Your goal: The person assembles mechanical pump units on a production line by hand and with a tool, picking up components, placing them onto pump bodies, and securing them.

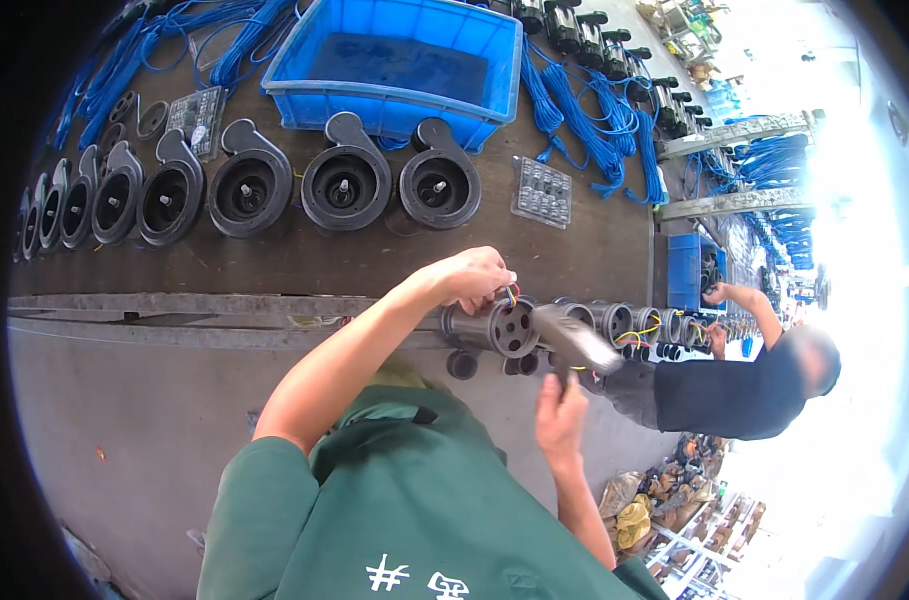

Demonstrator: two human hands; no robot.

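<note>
While the brown workbench (575, 255) fills most of the upper view, the work sits along its near edge. Blue plastic crate (380, 113) stands toward the far side; co-worker (725, 395) in a black top is off to the right. Row of dark pump casings (250, 195) on the bench, open faces showing. Work in hand: grey cylindrical motor housing (472, 325), nearest end of a line of similar housings (613, 322) running off to the right. It's lying on its side, long axis roughly left-right, about parallel to the bench edge; holed end face points right and slightly toward the camera. Hammer (578, 340) is in the right hand (562, 415), fist closed round the handle; head is motion-blurred just right of that end face, can't tell if it touches anything. Left hand (475, 275) is over the housing, thumb and fingers pinched narrow on the coloured wires (514, 292) at the end face's upper rim. My read: step is tapping the end plate home with leads held aside, not certain. Next move calls for square, light blows on the rim, wires and left fingertips out of the hammer's path, housing kept from rolling.
</note>
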